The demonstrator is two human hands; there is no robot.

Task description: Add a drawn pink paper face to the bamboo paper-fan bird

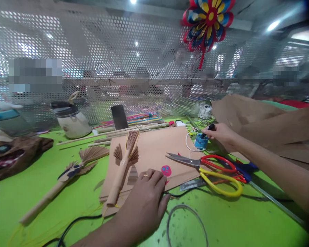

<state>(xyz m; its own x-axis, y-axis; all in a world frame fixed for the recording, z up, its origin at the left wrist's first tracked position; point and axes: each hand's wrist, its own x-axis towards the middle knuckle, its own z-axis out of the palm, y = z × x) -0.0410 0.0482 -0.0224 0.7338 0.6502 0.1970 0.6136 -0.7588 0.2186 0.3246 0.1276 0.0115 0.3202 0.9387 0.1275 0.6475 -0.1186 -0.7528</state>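
My left hand (144,199) rests palm down on the edge of a brown paper sheet (154,151), fingers together, a ring on one finger. Just beyond its fingertips lies a small pink round piece with blue marks (166,170). A folded-paper bird on a rolled paper stick (123,164) lies on the sheet to the left of that hand. My right hand (221,133) reaches to the far right and pinches a small black cap or tool (211,127) over a little blue pot (201,140).
Red-handled (208,161) and yellow-handled scissors (221,181) lie between the hands. A second paper bird (72,169), bamboo sticks (133,130), a white jar (72,120), a dark phone (119,116), brown paper sheets (267,120), a wire loop (187,223) and a cable lie on the green table (247,223). A perforated screen stands behind.
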